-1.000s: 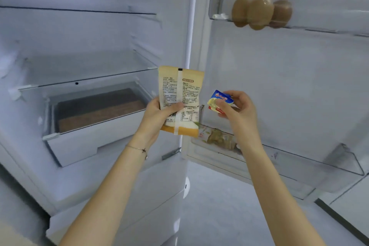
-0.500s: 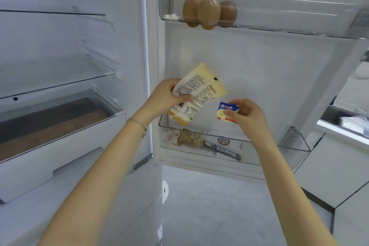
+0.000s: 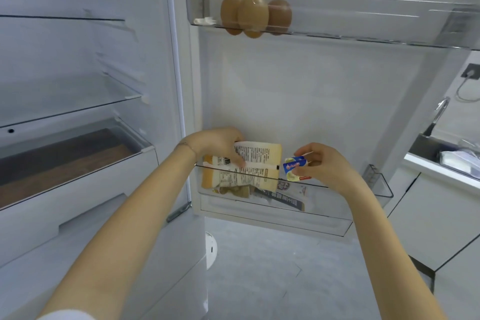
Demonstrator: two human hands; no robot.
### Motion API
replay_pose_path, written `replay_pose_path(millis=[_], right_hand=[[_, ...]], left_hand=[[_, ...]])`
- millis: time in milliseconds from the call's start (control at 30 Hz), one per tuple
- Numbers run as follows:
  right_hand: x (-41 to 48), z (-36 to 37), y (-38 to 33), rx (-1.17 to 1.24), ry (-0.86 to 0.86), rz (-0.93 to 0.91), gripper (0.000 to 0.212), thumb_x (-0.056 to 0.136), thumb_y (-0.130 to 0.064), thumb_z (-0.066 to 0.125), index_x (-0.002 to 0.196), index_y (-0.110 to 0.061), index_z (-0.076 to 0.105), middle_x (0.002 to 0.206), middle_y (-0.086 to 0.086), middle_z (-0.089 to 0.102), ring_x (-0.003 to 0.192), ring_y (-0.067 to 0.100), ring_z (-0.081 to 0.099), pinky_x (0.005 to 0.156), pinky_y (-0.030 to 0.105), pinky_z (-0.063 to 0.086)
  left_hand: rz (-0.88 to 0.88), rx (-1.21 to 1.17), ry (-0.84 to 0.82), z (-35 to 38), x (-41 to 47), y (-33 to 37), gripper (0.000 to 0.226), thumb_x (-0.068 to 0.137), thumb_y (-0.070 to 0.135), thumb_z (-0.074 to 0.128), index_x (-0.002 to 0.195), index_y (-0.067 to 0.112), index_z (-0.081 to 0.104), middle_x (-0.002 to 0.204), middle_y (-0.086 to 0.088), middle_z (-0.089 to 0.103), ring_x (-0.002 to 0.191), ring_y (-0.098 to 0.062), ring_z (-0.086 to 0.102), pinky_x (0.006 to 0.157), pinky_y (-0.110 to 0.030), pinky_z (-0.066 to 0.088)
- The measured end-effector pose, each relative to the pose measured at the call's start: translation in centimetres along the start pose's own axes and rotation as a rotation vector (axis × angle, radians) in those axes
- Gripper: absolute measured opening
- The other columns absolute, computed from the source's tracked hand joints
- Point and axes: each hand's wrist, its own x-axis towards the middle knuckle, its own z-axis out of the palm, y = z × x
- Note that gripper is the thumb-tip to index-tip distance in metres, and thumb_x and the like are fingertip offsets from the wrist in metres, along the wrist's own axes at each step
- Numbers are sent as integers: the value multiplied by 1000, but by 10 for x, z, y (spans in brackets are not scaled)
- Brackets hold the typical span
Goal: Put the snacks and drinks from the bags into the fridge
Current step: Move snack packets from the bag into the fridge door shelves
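Note:
My left hand (image 3: 218, 141) grips a yellow-and-white snack packet (image 3: 255, 161) that lies sideways, partly sunk into the lower door bin (image 3: 337, 197) of the open fridge. My right hand (image 3: 324, 163) pinches a small blue-and-yellow butter pack (image 3: 294, 167) just above that bin's front rim, right of the packet. Other flat packets (image 3: 283, 197) lie at the bottom of the bin.
The upper door bin (image 3: 363, 23) holds three brown eggs (image 3: 253, 14). Left of the door are the fridge's glass shelves (image 3: 72, 109) and a drawer (image 3: 65, 163). A counter with a sink (image 3: 446, 156) and faucet stands at the right edge.
My left hand has lowered the snack packet and turned it sideways into the lower door bin. My right hand has moved the butter pack down to the bin's rim. The view has shifted toward the door.

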Motion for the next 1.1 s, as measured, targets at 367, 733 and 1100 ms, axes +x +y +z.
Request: replay_pose_path(millis=[367, 733, 1100], right_hand=[[7, -3, 4, 48, 65, -42, 22, 82, -16, 74, 99, -18, 61, 96, 4, 70, 81, 15, 66, 83, 37, 53], [33, 25, -20, -45, -85, -92, 21, 83, -27, 73, 98, -17, 62, 93, 4, 71, 87, 21, 68, 80, 38, 56], [37, 38, -15, -368, -322, -27, 38, 81, -29, 75, 115, -19, 63, 112, 1, 66, 99, 17, 63, 80, 26, 49]], left_hand=[[48, -52, 303, 25, -10, -6, 44, 77, 37, 81, 115, 25, 63, 111, 10, 64, 96, -12, 60, 82, -28, 51], [63, 338, 731, 65, -44, 4, 69, 86, 70, 36, 136, 25, 54, 146, -1, 49, 139, -25, 37, 115, -47, 20], [-23, 387, 836, 89, -56, -7, 70, 87, 72, 30, 136, 28, 54, 152, -5, 40, 145, -30, 25, 118, -54, 12]])
